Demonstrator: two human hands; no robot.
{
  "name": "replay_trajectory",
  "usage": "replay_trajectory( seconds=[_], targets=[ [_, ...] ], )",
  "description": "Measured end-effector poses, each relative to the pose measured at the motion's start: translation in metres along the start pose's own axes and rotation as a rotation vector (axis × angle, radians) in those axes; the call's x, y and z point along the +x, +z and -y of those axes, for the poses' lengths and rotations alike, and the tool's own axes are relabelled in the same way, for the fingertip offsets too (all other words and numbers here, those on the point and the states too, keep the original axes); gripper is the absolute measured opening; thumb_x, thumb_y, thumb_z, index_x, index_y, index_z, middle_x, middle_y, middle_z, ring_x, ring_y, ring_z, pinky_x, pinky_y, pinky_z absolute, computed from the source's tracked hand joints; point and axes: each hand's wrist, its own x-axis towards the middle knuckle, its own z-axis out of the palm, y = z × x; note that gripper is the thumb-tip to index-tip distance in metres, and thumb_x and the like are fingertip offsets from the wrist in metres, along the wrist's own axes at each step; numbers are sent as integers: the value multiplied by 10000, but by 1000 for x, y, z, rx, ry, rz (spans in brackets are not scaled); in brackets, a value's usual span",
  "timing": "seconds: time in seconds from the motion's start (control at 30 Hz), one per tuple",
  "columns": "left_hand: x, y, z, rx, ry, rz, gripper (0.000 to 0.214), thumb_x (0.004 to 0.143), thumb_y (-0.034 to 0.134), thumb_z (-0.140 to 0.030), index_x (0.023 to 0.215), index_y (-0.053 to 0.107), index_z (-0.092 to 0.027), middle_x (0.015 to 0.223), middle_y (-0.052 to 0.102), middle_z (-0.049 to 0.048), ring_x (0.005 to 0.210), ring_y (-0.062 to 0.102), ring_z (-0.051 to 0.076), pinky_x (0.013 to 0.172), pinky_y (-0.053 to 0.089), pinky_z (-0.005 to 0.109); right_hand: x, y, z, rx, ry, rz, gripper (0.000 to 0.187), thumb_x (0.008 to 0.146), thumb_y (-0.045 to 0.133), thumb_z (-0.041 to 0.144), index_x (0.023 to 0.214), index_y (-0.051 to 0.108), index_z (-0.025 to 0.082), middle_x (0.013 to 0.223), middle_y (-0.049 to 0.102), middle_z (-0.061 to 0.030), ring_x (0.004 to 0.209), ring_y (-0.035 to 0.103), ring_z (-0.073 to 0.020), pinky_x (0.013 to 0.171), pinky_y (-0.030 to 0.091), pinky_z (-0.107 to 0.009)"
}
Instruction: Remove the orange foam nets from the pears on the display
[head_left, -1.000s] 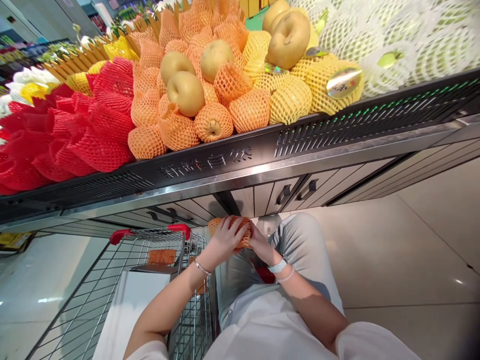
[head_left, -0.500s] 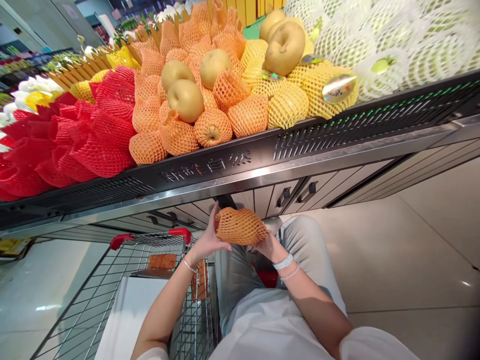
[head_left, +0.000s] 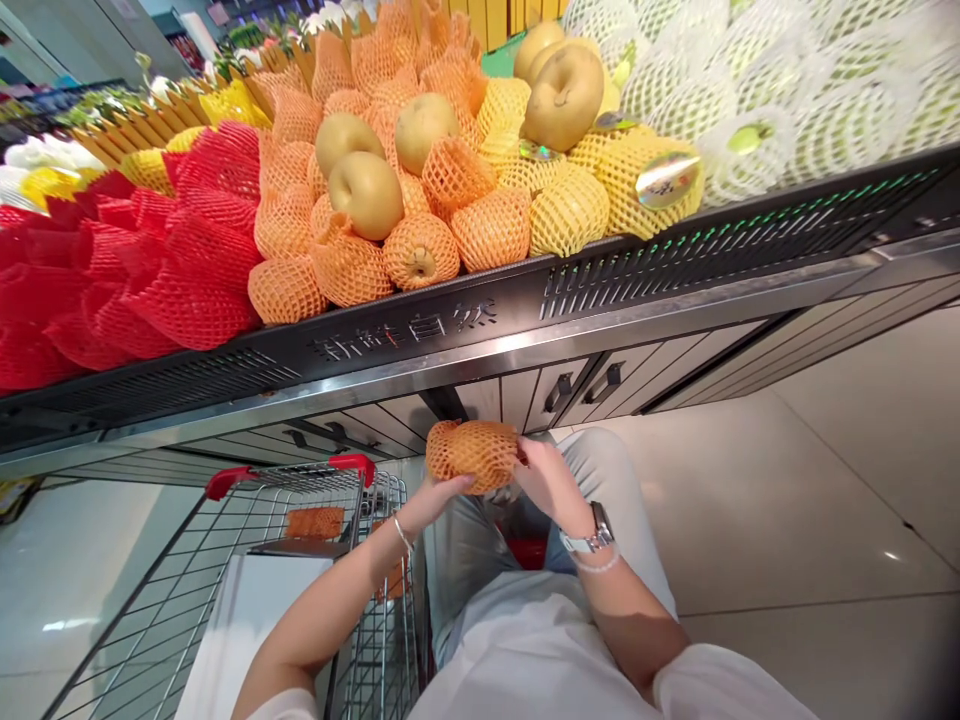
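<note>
Above my lap, a pear in an orange foam net is held between both hands. My left hand grips its lower left side from below, with the thumb along the net and the other fingers hidden. My right hand has its fingers closed on the right end of the net. Bare brownish pears lie on top of other orange-netted pears on the display in front of me.
Red-netted fruit sits left on the display, yellow-netted fruit and white-netted fruit right. A black slotted rail edges it. Left of my legs stands a wire cart holding a white box and an empty orange net.
My right hand has turned from beneath the netted pear to grasp its right end from above. My left thumb has come onto the net. The view has shifted slightly.
</note>
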Motion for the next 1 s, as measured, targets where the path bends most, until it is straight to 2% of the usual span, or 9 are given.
replay_trajectory(
  seconds=[0.1,0.2,0.33,0.4,0.53,0.7,0.83,0.9,1.0],
  targets=[
    [2,-1,6,-175,-56,0,791,513,827,-445,1200,606,-121,1099,691,145,1117,604,324,1071,386,490,1,-20,3,-42,-163,-310,266,894,487,351,775,670,200,807,672,-65,838,597,-216,829,440,-361],
    [3,-6,5,-211,-44,1,777,509,841,-391,1199,611,-118,1093,696,141,1130,597,330,1076,383,496,3,-18,-4,249,-327,-544,333,953,387,410,1022,651,219,1073,628,-77,1060,554,-220,949,414,-392],
    [1,-8,-1,-237,-23,6,750,539,838,-372,1208,609,-120,1123,687,137,1164,577,333,1081,386,488,4,13,-14,562,-388,-299,603,891,384,643,1341,478,252,1395,456,-94,1308,411,-264,1074,341,-446],
    [-1,-6,-3,-240,-22,3,752,555,837,-372,1221,600,-113,1135,682,140,1174,571,332,1082,387,486,3,26,-15,575,-403,-193,690,841,403,712,1349,486,252,1416,442,-90,1330,386,-283,1106,296,-450],
    [-5,3,-5,-213,-57,14,750,574,838,-392,1223,595,-104,1158,671,145,1157,584,317,1080,397,473,2,36,-15,594,-383,-205,644,806,471,703,1242,596,245,1339,519,-76,1266,451,-287,1082,325,-423],
    [-8,13,-3,-162,-66,44,700,649,799,-402,1249,568,-123,1206,642,137,1129,601,281,1040,448,442,4,49,-24,783,-225,-275,474,799,547,612,1006,700,215,1152,639,-76,1119,565,-247,1024,392,-376],
    [-11,15,-5,-100,-41,107,771,705,727,-515,1352,433,-217,1362,510,131,1149,575,283,923,529,448,11,58,-35,1268,208,-360,360,770,592,540,887,679,212,955,697,-36,952,638,-194,926,481,-342],
    [-13,15,-7,27,25,181,796,722,698,-547,1382,347,-275,1432,405,129,1180,539,300,869,549,454,15,55,-39,1402,363,-327,390,778,541,556,891,661,202,911,704,-47,870,661,-209,829,531,-380],
    [-13,17,-10,332,257,207,860,706,734,-500,1396,282,-258,1446,332,164,1262,448,327,971,477,485,20,45,-41,1444,443,-243,370,786,500,508,900,651,190,907,707,-85,822,672,-241,743,555,-430]
  ],
)
